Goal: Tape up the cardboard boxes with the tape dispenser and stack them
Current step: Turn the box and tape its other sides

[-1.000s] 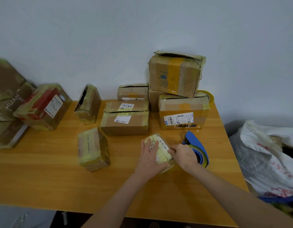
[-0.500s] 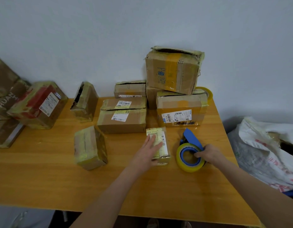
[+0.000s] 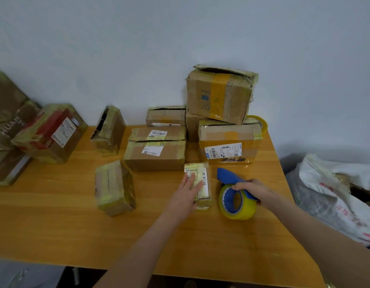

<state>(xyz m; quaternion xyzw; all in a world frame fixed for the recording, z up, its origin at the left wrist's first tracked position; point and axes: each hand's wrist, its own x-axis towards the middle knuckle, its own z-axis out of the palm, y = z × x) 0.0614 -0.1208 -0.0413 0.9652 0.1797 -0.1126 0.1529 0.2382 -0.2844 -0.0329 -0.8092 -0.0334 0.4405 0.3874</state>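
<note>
Head view: the left hand (image 3: 187, 196) lies flat on the small box (image 3: 201, 173), fingers straight and pressing on its labelled top, gripping nothing. The box sits on the table (image 3: 55, 215), just in front of the flat boxes (image 3: 157, 156). Just beside it to the right, the right hand (image 3: 255, 190) has its fingers curled round the dispenser (image 3: 228, 201), which stands on the table, yellow roll facing the camera, blue blade guard pointing away. Behind that, a labelled box (image 3: 227, 142) carries a torn-topped box (image 3: 219, 94) against the wall. A taped box (image 3: 114, 188) stands apart on the left. A white bag (image 3: 335, 194) slumps off the table's right edge.
</note>
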